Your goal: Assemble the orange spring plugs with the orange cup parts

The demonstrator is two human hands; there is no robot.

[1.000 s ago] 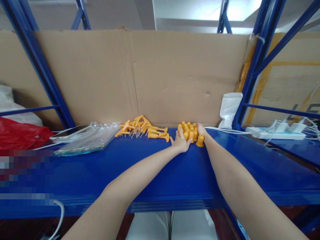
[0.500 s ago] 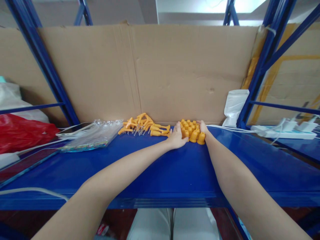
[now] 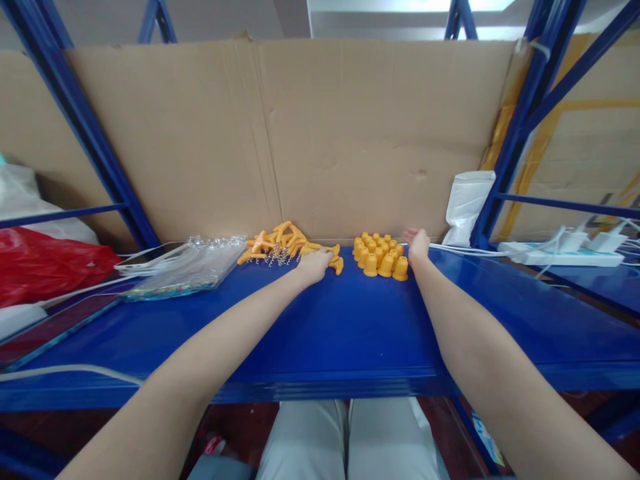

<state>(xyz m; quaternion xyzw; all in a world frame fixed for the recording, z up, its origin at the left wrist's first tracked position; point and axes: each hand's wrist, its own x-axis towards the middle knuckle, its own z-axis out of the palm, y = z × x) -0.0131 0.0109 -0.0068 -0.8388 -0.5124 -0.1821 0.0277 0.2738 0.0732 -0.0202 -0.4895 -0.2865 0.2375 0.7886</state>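
A tight cluster of yellow bell-shaped caps [image 3: 380,255] stands on the blue shelf [image 3: 350,333] near the cardboard back wall. To its left lies a loose pile of orange T-shaped pieces with small chains [image 3: 280,243]. My left hand [image 3: 314,264] rests at the right end of that pile, its fingers curled over an orange piece. My right hand [image 3: 417,244] sits just right of the caps, close to them, with its fingers stretched toward the wall and nothing in them.
Clear plastic bags [image 3: 187,270] and a phone [image 3: 145,257] lie left on the shelf, beside a red bag [image 3: 45,263]. A white pouch [image 3: 465,207] leans at a blue upright [image 3: 510,133]. A power strip with cables [image 3: 560,253] lies far right.
Both hands have let go of the cap cluster. My left hand moved left onto the orange pile, and my right hand drew back to the cluster's right side.
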